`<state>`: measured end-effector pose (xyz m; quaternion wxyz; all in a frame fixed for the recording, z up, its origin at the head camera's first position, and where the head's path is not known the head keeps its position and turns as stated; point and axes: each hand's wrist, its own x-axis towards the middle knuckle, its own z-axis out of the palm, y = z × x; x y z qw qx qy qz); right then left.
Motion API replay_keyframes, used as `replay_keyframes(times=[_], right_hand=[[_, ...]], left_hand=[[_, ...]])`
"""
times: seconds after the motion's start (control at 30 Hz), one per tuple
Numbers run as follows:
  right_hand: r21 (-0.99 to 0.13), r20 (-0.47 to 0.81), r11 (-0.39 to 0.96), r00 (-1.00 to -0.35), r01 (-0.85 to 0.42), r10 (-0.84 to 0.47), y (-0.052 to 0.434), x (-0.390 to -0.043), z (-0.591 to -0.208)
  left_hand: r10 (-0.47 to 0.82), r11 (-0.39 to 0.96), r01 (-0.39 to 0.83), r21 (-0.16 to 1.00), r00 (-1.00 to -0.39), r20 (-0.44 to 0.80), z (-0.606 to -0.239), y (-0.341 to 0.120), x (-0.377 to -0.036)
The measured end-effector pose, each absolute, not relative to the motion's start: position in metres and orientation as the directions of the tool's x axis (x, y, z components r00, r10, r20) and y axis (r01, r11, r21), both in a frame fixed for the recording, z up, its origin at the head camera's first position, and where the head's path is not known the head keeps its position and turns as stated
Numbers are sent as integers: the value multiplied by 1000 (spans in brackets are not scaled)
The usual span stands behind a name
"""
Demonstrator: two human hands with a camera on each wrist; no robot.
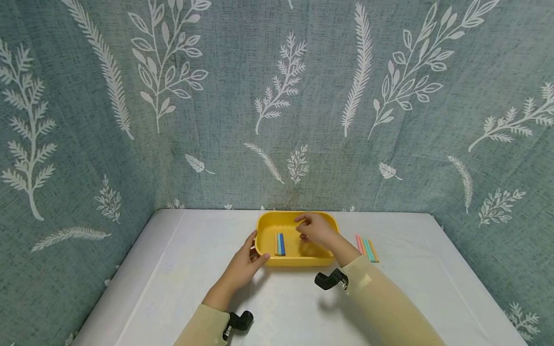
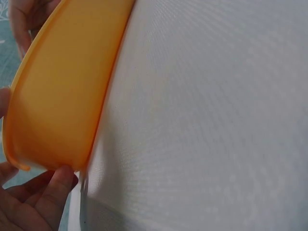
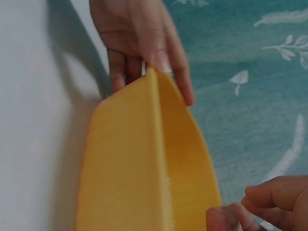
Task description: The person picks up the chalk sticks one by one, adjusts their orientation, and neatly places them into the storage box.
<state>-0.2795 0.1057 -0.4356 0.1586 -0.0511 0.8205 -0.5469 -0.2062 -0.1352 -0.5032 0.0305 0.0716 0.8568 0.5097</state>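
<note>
A yellow tray (image 1: 298, 262) with rounded corners stands on the table near its back edge. My left hand (image 1: 243, 265) grips its left end, with the thumb at the front corner and the fingers along the side; the left wrist view shows this hand (image 2: 36, 202) at the tray's wall (image 2: 62, 91). Three thin coloured sticks (image 1: 280, 244), orange, light blue and dark blue, lie side by side inside on the left. Above the tray's right half hovers my right hand (image 1: 318, 229), fingers loosely bent and apart, with nothing visible between them. The right wrist view catches only its fingertips (image 3: 274, 202).
Several more thin sticks (image 1: 367, 248), pink, teal and orange, lie in a row on the white tabletop (image 1: 173, 274), right of the tray beyond my right forearm. A patterned green cloth (image 1: 225, 115) hangs behind the table and along both sides.
</note>
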Motion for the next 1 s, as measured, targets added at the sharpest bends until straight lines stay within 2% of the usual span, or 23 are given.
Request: replay_keyframes(times=[0.33,1.0], right_hand=[[-906,-130,423,-956,8,-261,130,-264,-414],[-865,-31,494,-974,-86,-223,177,-244,-405]], left_hand=[[156,459,96,883,-987,26,-504,-135,-206],[153,464,96,880,-988,27,-503,-135,-206]])
